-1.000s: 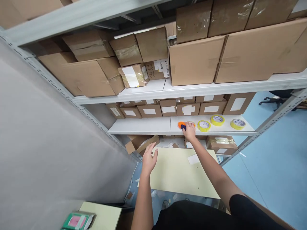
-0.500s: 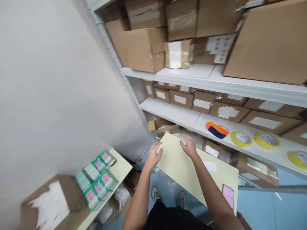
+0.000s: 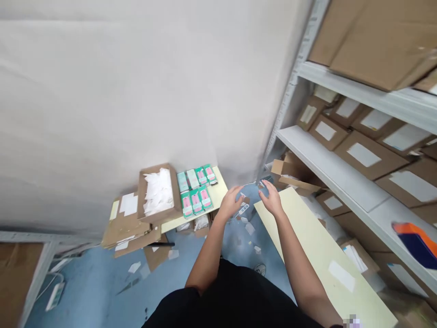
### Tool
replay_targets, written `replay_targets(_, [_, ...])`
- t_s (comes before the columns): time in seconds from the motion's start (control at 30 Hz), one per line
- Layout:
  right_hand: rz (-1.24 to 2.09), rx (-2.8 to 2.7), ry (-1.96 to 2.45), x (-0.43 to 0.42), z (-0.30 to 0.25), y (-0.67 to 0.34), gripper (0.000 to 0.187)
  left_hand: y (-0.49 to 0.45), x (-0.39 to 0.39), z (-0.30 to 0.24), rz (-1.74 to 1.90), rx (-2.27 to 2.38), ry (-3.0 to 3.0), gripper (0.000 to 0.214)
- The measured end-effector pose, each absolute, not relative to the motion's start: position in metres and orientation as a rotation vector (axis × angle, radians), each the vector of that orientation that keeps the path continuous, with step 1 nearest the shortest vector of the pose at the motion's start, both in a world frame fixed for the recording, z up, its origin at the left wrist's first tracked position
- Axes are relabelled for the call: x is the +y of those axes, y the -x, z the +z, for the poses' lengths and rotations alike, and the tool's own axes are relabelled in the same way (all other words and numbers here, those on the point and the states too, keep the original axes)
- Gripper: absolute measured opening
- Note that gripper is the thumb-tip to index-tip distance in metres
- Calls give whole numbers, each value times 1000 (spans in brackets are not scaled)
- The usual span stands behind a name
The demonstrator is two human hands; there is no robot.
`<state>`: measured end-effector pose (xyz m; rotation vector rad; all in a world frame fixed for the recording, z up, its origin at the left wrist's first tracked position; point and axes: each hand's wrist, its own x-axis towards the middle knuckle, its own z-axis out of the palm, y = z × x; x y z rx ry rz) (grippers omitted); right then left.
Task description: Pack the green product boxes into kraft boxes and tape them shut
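My left hand (image 3: 231,202) is held out in the air with fingers apart and nothing in it. It is nearest to the right end of the far table (image 3: 221,183), where several green boxes with pink fronts (image 3: 196,201) lie in two rows. My right hand (image 3: 271,199), also empty with fingers spread, hovers by the near corner of the cream table (image 3: 300,218). A white sheet of paper (image 3: 342,276) lies on that table. Beside the green boxes stands an open cardboard box (image 3: 175,193) filled with white paper pieces (image 3: 159,191).
A metal shelf rack (image 3: 341,157) with many labelled cartons (image 3: 363,155) rises at the right. An orange and dark blue tape dispenser (image 3: 418,243) sits on its shelf. Flattened cardboard (image 3: 126,228) lies left of the open box. Paper scraps and a power strip (image 3: 243,209) lie on the blue floor.
My view has turned left, so the wall, the far table and its boxes now sit mid-view, and the shelves have shifted right. Both hands stay raised, apart and empty.
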<state>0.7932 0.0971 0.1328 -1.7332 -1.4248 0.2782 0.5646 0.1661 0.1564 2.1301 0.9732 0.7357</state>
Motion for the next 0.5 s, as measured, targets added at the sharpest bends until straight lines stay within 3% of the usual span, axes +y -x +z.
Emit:
replay_targets(0.27, [444,-1684,1592,216,111,-645,53,-413,240,116,817,1296,-1939,45])
replay_targets(0.5, [571,-1715,1527,285,81,-563,54,-349,287,49,542,1498,-1815,54])
